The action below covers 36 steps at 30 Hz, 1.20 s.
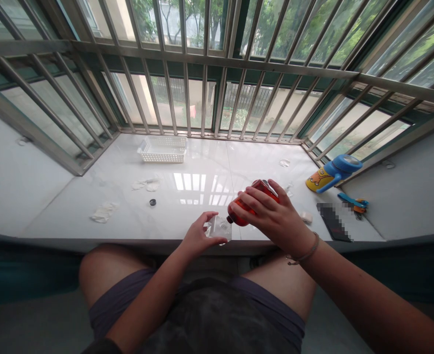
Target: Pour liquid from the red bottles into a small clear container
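My right hand (272, 216) is wrapped round a small orange-red bottle (263, 189), tipped so its dark neck points down and left. Right under that neck, my left hand (198, 235) pinches a small clear container (220, 227) near the front edge of the white windowsill (202, 182). The bottle's mouth is almost touching the clear container. A small black cap (152, 202) lies on the sill to the left, apart from both hands. My bare knees show below the sill edge.
A white plastic basket (163, 149) stands at the back left. Crumpled white wipes (104, 212) lie on the left. At right are a blue and yellow cup (331, 174), a dark flat object (333, 221) and a blue tool (354, 202). Metal window bars enclose the sill.
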Available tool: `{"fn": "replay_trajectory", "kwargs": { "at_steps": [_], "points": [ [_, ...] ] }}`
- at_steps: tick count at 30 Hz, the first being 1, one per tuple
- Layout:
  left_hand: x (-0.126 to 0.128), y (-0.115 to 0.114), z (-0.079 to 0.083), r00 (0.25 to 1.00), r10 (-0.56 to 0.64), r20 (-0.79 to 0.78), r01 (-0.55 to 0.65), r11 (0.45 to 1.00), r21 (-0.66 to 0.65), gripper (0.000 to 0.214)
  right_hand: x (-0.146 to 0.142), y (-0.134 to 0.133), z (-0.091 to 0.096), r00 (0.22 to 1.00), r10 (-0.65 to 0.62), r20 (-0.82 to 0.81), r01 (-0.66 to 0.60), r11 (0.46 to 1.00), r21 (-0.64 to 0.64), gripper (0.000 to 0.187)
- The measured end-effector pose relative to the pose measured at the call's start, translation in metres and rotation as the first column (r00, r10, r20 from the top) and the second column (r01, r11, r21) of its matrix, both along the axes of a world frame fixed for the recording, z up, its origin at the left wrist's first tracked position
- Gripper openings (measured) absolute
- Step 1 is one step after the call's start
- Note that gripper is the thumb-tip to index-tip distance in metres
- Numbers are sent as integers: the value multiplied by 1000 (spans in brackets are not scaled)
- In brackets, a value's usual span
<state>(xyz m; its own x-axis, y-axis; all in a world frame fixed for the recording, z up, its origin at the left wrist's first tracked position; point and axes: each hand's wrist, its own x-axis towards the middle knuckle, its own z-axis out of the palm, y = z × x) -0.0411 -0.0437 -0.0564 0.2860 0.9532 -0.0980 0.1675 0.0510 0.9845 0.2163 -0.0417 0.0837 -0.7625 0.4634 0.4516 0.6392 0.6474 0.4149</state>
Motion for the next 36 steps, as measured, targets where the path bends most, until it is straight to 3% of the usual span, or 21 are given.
{"fn": "replay_trajectory", "kwargs": {
  "at_steps": [36],
  "points": [
    [1, 2, -8, 999, 5, 52, -6, 1000, 18, 84, -11, 10, 18, 993, 69, 99, -76, 995, 70, 33]
  ]
}}
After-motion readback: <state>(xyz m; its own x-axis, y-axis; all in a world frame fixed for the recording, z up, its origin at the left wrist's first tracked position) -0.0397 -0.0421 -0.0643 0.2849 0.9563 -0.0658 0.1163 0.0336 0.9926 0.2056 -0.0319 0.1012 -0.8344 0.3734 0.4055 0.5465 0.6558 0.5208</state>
